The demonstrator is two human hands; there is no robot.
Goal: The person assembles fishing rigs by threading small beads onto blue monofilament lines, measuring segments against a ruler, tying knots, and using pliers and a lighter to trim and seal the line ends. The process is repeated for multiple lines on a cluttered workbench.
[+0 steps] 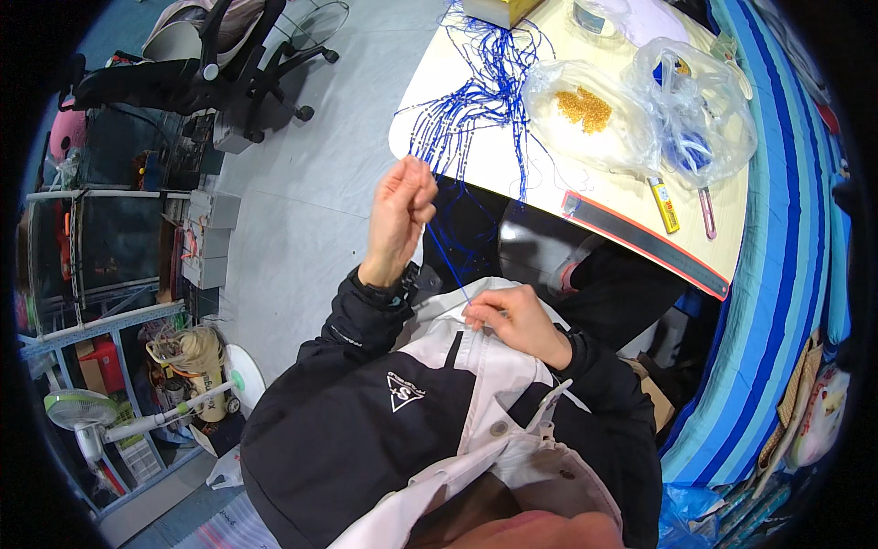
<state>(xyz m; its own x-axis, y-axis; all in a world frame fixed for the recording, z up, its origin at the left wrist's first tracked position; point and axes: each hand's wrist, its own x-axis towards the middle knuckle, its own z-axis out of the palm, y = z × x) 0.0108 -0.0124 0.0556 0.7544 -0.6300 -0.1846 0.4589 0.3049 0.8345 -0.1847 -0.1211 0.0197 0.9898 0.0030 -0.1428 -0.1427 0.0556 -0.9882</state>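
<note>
A thin blue cord (pixel 449 257) runs slantwise between my two hands, in front of my jacket. My left hand (pixel 400 216), raised at the table's near left corner, is closed with its fingers curled on the upper end of the cord. Lower and to the right, my right hand (pixel 519 320) pinches the other end near my chest. Beyond my left hand, a bundle of blue beaded strands (pixel 494 87) spreads over the white table (pixel 576 163), and several ends hang off its near edge. Small beads dot these strands.
On the table are a plastic bag of gold beads (pixel 583 110), another clear bag (pixel 686 151), a yellow lighter (pixel 664 205), a pink-handled tool (pixel 707 213) and a dark ruler (pixel 647 243) along the edge. A box (pixel 498 11) rests on the strands. A fan (pixel 82 409) stands left.
</note>
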